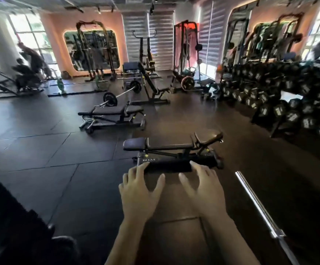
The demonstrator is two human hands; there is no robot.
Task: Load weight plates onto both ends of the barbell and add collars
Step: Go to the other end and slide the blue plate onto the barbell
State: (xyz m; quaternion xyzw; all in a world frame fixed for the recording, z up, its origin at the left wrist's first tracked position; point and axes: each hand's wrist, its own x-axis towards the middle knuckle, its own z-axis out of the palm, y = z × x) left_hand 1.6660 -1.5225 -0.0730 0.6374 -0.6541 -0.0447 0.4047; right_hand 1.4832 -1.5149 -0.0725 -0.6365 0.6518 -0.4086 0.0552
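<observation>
A bare chrome barbell [258,205] lies on the dark rubber floor at the lower right, its sleeve end pointing away from me with no plate on it. My left hand [139,190] and my right hand [203,188] are stretched out in front of me, side by side, fingers spread and holding nothing. Both hover in front of a flat black bench [172,148] and are well left of the bar. No loose weight plate or collar shows near my hands.
A second bench [113,113] stands further back, with a loaded barbell [123,92] behind it. Dumbbell racks [281,96] line the right wall. Squat racks and mirrors fill the back. People are at the far left [29,69]. A dark object edges the lower left.
</observation>
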